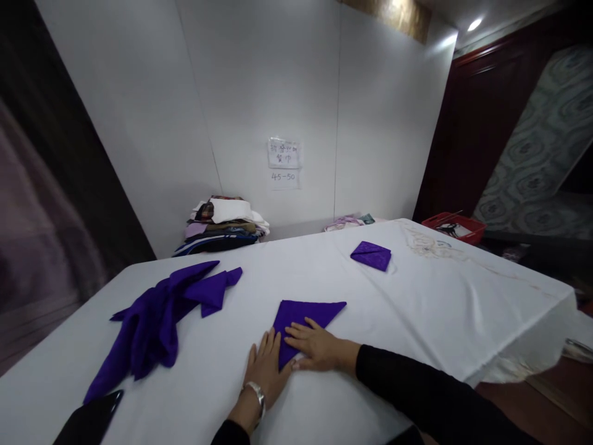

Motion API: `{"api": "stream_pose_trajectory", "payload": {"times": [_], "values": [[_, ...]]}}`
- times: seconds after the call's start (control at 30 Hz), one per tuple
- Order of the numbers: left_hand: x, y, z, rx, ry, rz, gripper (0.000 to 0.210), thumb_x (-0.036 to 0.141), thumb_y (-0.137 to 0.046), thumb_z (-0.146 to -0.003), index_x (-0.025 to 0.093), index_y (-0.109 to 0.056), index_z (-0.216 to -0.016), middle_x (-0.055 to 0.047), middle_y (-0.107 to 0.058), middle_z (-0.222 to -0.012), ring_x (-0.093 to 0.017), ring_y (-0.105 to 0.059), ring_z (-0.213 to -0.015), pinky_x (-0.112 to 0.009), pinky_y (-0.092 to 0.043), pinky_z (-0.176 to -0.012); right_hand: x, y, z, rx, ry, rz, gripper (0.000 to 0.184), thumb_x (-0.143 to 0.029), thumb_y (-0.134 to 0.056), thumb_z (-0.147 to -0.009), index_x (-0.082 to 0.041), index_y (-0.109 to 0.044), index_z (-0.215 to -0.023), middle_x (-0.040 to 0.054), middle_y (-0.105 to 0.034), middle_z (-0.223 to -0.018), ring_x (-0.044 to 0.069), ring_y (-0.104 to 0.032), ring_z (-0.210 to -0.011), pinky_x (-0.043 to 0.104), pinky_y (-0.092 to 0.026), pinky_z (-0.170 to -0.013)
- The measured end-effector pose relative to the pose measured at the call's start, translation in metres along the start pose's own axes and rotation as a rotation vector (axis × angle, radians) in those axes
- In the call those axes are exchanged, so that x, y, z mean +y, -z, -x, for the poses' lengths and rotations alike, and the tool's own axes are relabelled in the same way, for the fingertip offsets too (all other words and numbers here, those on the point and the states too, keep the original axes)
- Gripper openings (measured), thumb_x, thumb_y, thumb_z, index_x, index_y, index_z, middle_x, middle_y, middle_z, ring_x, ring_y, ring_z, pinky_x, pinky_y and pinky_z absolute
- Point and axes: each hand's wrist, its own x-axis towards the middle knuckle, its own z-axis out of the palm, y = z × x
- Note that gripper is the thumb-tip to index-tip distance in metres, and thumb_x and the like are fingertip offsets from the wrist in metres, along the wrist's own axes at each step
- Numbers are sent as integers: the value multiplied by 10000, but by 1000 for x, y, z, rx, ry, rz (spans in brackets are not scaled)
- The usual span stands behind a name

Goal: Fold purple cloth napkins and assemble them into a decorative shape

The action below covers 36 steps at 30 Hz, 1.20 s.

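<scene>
A purple cloth napkin (303, 312), folded into a triangle, lies flat on the white-covered table (241, 346) in front of me. My left hand (266, 368) rests at its left edge with the fingers stretched out, and a silver watch or bracelet is on the wrist. Flat on the napkin's lower right part lies my right hand (315, 346), its fingers spread. The thumbs nearly meet at the napkin's bottom corner, which they partly hide. Neither hand grips the cloth.
A crumpled heap of purple cloths (157, 315) lies left, beside a black flat object (90, 423). Farther right is a folded purple napkin (371, 254). Stacked clothes (227, 222) are behind the table, a red basket (472, 230) far right, a written sign (283, 154) on the wall.
</scene>
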Motion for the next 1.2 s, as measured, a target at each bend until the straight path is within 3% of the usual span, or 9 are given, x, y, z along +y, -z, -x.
{"api": "stream_pose_trajectory", "payload": {"times": [0.2, 0.4, 0.6, 0.7, 0.8, 0.9, 0.97, 1.07, 1.2], "values": [[-27, -4, 18, 150, -148, 37, 541, 243, -406, -762, 195, -420, -1301, -42, -334, -1427, -226, -240, -1327, -453, -203, -1077, 3, 3, 2, 3, 12, 10, 664, -559, -360, -870, -205, -209, -1411, 114, -233, -1454, 223, -153, -1344, 473, -29, -1075], [-35, 10, 40, 268, -234, 51, 480, 7, -376, -679, 235, -619, -1025, -34, -625, -1059, -188, -526, -1028, -362, -358, -963, 4, 2, 0, -9, -7, 17, 650, -541, -383, -866, -200, -246, -1402, 115, -243, -1452, 228, -165, -1341, 463, -26, -1070], [-1, 24, 58, 208, -273, 117, 349, 58, -398, -726, 229, -618, -936, -38, -638, -887, -197, -539, -892, -384, -354, -880, -14, -11, 6, 65, -41, 61, 495, -342, -467, -837, -187, -425, -1306, 109, -381, -1389, 248, -234, -1311, 498, -11, -1052], [20, 21, 70, 170, -284, 166, 306, 79, -416, -719, 212, -605, -919, -41, -648, -865, -201, -550, -859, -379, -360, -851, -33, -25, 18, 183, 12, 7, 417, -220, -501, -779, -195, -516, -1195, 90, -521, -1251, 220, -399, -1185, 440, -150, -1038], [33, 21, 80, 135, -233, 214, 240, 113, -444, -720, 210, -592, -882, -36, -653, -829, -204, -563, -833, -356, -384, -795, -47, -37, 33, 290, 19, -72, 311, -159, -499, -742, -181, -572, -1043, 79, -603, -1021, 199, -503, -969, 369, -345, -892], [36, 32, 78, 8, -209, 355, 141, 276, -473, -781, 226, -579, -860, 1, -656, -776, -175, -581, -750, -294, -411, -672, -53, -40, 46, 318, 12, -106, 236, -124, -456, -742, -184, -583, -932, 64, -604, -866, 191, -519, -832, 331, -404, -759], [32, 41, 68, -54, -239, 472, 237, 402, -422, -830, 228, -582, -852, 17, -655, -752, -145, -580, -683, -263, -413, -614, -53, -39, 51, 300, 35, -115, 258, -96, -438, -731, -192, -583, -923, 60, -609, -859, 185, -526, -817, 323, -413, -749], [21, 45, 45, 57, -279, 501, 323, 439, -368, -859, 216, -601, -871, -5, -656, -829, -148, -580, -767, -277, -435, -703, -52, -35, 54, 258, 82, -143, 321, -67, -450, -707, -197, -584, -968, 62, -625, -929, 181, -537, -881, 318, -415, -795], [3, 30, 20, 201, -367, 370, 266, 363, -430, -845, 204, -611, -958, -44, -638, -991, -185, -542, -959, -349, -405, -876, -55, -28, 58, 218, 99, -222, 311, -76, -459, -730, -196, -610, -974, 60, -644, -929, 168, -557, -886, 310, -421, -818]]}}
